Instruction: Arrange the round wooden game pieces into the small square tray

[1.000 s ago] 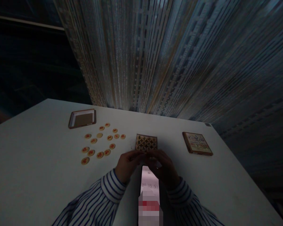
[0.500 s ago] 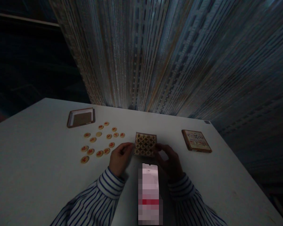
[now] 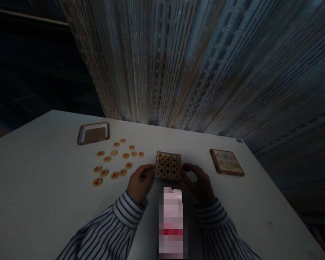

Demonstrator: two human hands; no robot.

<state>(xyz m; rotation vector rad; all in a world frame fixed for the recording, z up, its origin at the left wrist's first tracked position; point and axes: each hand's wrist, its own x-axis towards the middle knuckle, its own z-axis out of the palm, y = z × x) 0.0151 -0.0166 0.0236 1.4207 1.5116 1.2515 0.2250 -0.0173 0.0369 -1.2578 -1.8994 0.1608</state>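
Note:
A small box point(image 3: 168, 179) holds rows of round Chinese chess pieces point(image 3: 168, 166) with black characters. At its left side is my left hand point(image 3: 141, 182), fingers bent together and touching the wall. My right hand point(image 3: 199, 182) has thumb and fingertips closed at the box's right edge. The two hands grip the box between them on the table. To the left lie several loose chess pieces point(image 3: 104, 173) with red characters, and one blank-faced piece point(image 3: 114, 153) among them.
An open tray-like lid point(image 3: 94, 133) lies at the back left of the white table point(image 3: 56, 202). A flat box with printed characters point(image 3: 227, 162) is on the right. A lit phone point(image 3: 173, 216), partly blurred out, stands between my forearms. Behind the table hangs a striped curtain point(image 3: 157, 65).
My right hand has moved right, off the pieces at the box's corner and onto its right edge. My left hand stays at the left side. The view has shifted slightly.

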